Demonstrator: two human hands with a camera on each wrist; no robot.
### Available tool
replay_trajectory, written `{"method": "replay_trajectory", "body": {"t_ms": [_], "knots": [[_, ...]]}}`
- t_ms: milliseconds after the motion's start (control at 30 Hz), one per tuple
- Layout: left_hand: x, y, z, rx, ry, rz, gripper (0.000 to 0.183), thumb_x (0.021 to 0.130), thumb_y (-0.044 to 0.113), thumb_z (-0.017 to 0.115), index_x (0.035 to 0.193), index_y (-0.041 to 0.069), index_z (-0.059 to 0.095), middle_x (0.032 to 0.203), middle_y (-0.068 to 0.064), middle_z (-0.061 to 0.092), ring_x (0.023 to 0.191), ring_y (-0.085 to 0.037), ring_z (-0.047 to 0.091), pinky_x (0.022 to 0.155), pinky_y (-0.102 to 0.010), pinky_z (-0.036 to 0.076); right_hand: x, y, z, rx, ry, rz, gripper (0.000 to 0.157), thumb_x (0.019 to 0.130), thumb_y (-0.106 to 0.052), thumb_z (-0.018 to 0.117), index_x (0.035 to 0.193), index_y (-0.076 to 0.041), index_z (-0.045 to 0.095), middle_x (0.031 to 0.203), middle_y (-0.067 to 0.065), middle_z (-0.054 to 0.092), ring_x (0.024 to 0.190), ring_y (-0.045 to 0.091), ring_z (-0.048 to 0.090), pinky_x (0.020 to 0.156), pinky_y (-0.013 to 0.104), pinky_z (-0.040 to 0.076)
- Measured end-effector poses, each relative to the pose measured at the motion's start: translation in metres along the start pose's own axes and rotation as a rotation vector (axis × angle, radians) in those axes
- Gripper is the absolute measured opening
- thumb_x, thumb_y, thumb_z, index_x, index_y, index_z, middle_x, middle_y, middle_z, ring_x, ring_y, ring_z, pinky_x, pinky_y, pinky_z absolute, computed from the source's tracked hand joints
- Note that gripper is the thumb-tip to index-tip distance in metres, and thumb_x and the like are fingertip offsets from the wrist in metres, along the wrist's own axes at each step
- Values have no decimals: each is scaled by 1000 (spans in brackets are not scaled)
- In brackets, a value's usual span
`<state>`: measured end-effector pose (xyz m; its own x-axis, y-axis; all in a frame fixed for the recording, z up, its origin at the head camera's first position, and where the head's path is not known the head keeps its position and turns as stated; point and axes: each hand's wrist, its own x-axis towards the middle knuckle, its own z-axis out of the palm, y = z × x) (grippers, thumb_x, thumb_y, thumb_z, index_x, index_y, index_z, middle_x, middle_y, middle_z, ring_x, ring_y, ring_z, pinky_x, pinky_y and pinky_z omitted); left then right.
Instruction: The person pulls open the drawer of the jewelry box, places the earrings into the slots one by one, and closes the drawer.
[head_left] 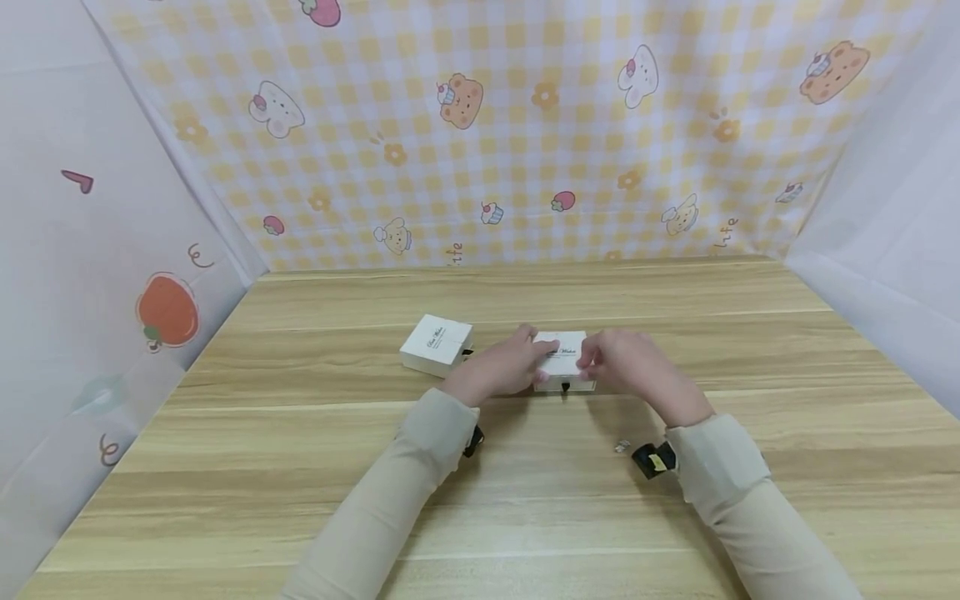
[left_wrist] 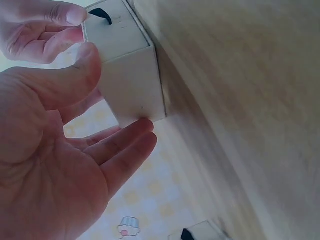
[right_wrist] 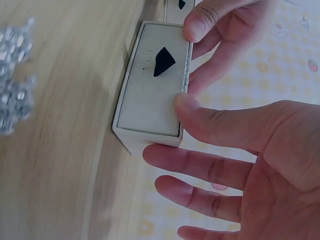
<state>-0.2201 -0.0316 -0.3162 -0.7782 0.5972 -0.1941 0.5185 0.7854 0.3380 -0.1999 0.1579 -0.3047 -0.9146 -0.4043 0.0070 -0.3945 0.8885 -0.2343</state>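
Observation:
A small white drawer box [head_left: 558, 365] with dark lettering on its lid lies on the table, its black pull tab [right_wrist: 164, 61] facing me. My left hand [head_left: 506, 367] holds the box's left side, a finger reaching over the lid and the thumb by the front edge. At the right side, my right hand [head_left: 630, 362] pinches the corner between thumb and index finger; its other fingers spread away in the right wrist view. The drawer front sits flush in its sleeve. A second white box [head_left: 435, 343] of the same kind lies to the left, partly hidden behind my left hand.
Small clear, sparkling pieces [right_wrist: 15, 75] lie on the wooden table [head_left: 225, 500], nearer to me than the held box. Black wrist mounts [head_left: 654, 460] hang below both cuffs. A checked cloth [head_left: 525, 150] covers the back, with pale sheets at both sides.

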Motion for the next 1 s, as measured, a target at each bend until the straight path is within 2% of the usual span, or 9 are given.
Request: {"method": "replay_trajectory", "body": {"t_ms": [200,500,767,1000], "knots": [[4,-3,0,-81,-12,-4,55,95,32,48,146,23,30,152,-14,18,129,-24,40,103,-42,38,0,2,0,39,-4,32,4,80,-16,70,82,-13,69,82,3,69,74,19,61,72,45,44],[10,-4,2,-177,-12,-17,53,97,31,46,147,24,28,154,-12,13,135,-25,34,105,-45,34,0,5,1,54,12,68,5,82,-16,69,83,-12,69,85,5,69,79,22,62,76,48,42],[13,-3,3,-175,-9,-68,54,97,32,44,147,29,25,155,-8,10,134,-27,34,103,-49,35,2,8,3,59,18,97,6,84,-16,67,88,-12,69,87,7,68,80,24,61,80,51,39],[18,-3,4,-136,2,-71,55,97,31,46,148,29,25,155,-9,10,135,-28,34,104,-48,35,4,9,5,59,23,115,7,85,-18,66,89,-13,69,88,7,68,82,25,62,83,54,37]]}}
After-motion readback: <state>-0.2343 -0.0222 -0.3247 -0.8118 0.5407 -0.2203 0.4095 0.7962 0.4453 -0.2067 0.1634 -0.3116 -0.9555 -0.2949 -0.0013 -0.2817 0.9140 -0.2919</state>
